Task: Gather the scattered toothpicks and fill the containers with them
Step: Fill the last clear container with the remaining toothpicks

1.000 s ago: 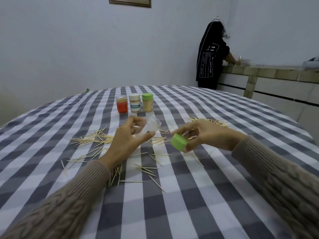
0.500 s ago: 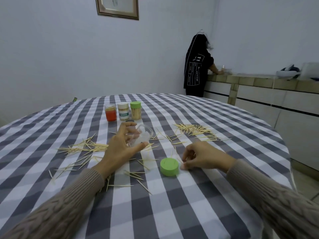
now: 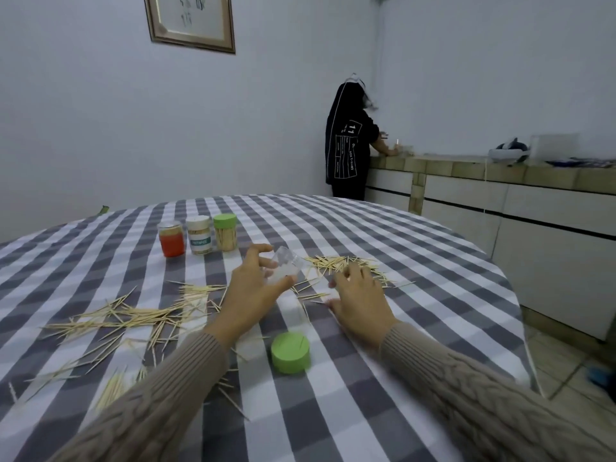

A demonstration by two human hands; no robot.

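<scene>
My left hand grips a clear empty container, tilted with its mouth toward the right. Its green lid lies flat on the checked tablecloth, near me between my forearms. My right hand rests palm down, fingers spread, at the near edge of a toothpick pile. A larger scatter of toothpicks covers the cloth to the left. Three containers stand at the back: an orange one, a white-capped one and a green-capped one full of toothpicks.
The table's right edge drops to a tiled floor. A person in a dark top stands at a counter along the far right wall. A framed picture hangs on the wall.
My right hand set the green lid down on the cloth, then moved forward to the right-hand toothpick pile. My left hand kept holding the clear container. The camera tilted up.
</scene>
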